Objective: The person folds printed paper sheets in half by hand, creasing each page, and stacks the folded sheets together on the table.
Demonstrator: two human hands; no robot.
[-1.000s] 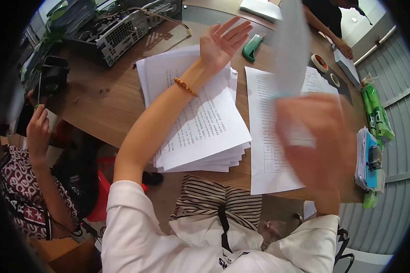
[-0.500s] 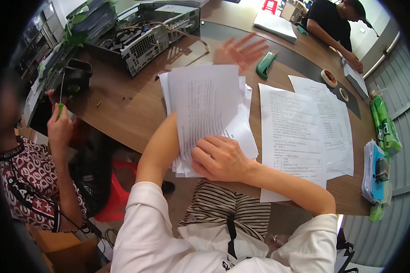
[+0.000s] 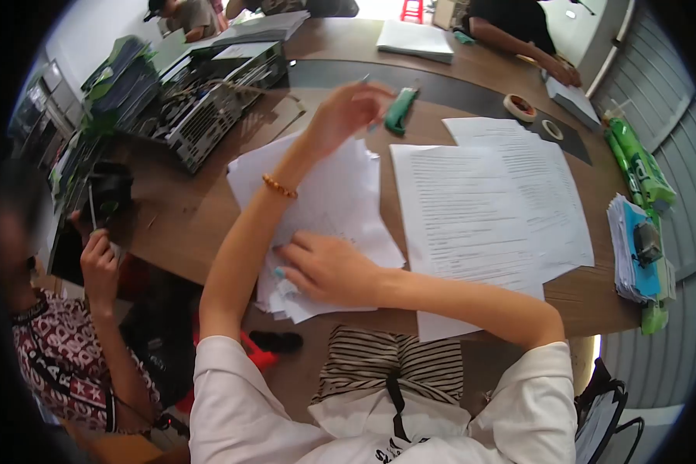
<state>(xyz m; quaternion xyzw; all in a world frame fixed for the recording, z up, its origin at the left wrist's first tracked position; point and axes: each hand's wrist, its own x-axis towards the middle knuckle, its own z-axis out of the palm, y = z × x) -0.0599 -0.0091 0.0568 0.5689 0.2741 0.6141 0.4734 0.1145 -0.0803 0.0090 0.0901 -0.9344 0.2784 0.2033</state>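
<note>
My left hand (image 3: 350, 116) reaches over the far edge of a loose stack of printed sheets (image 3: 336, 193). Its fingers are bent and somewhat blurred, with thumb and fingers apart and nothing visible between them. Just beyond the fingertips lies a slim green hand tool (image 3: 400, 112), its exact kind unclear. An orange beaded bracelet (image 3: 279, 186) circles my left wrist. My right hand (image 3: 329, 267) grips the near left part of the stack, fingers curled over the sheets, which are ruffled and fanned there. Beside the stack, more printed pages (image 3: 472, 224) lie flat on the right.
An opened computer case (image 3: 216, 108) stands at the back left. At left a person holds a screwdriver (image 3: 93, 207). Tape rolls (image 3: 520, 108), a clipped paper bundle (image 3: 634, 247) and green packs (image 3: 642, 166) line the right side. Another person's hands (image 3: 561, 71) touch papers at the far right.
My left hand has turned from spread and raised to bent, near the green tool. The upright sheet now lies down on the stack. The view has shifted, showing more people at the back.
</note>
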